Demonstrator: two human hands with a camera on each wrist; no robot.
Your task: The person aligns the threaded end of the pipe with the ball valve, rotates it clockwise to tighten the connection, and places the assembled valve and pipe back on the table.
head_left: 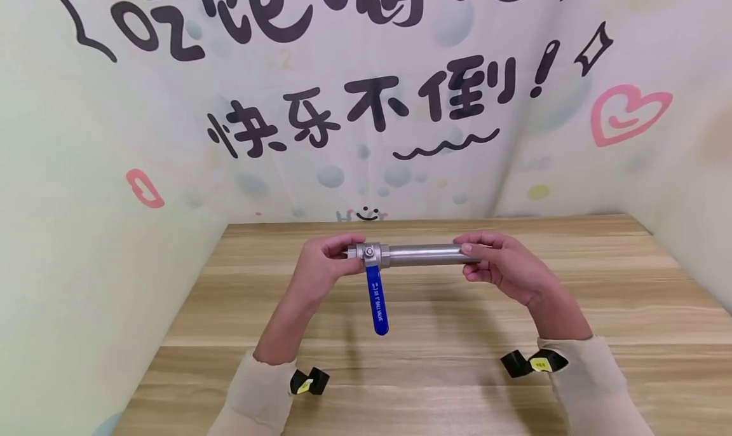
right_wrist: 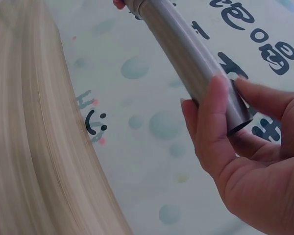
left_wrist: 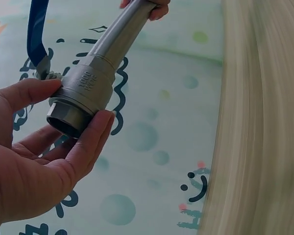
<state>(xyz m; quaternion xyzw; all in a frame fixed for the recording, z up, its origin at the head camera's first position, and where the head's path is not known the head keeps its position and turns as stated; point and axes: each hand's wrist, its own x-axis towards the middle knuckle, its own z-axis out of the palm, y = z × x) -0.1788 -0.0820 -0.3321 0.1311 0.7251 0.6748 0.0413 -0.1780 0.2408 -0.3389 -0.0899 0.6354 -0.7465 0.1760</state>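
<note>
A steel ball valve (head_left: 372,253) with a blue lever handle (head_left: 377,302) is joined to a plain steel pipe (head_left: 426,255), and both are held up level above the table. My left hand (head_left: 326,261) grips the valve's body at its free end, thumb and fingers on opposite sides. In the left wrist view the valve's open threaded mouth (left_wrist: 68,120) faces my palm. At the other end, my right hand (head_left: 509,267) holds the pipe between thumb and fingers. The right wrist view shows the pipe's hollow end (right_wrist: 240,125) among those fingers. The blue lever points toward me.
Below the hands lies a wood-grain table (head_left: 412,372). A white printed backdrop (head_left: 366,175) with black lettering rises at its far edge, and pale walls stand on both sides. Each sleeved wrist carries a small black camera (head_left: 309,381).
</note>
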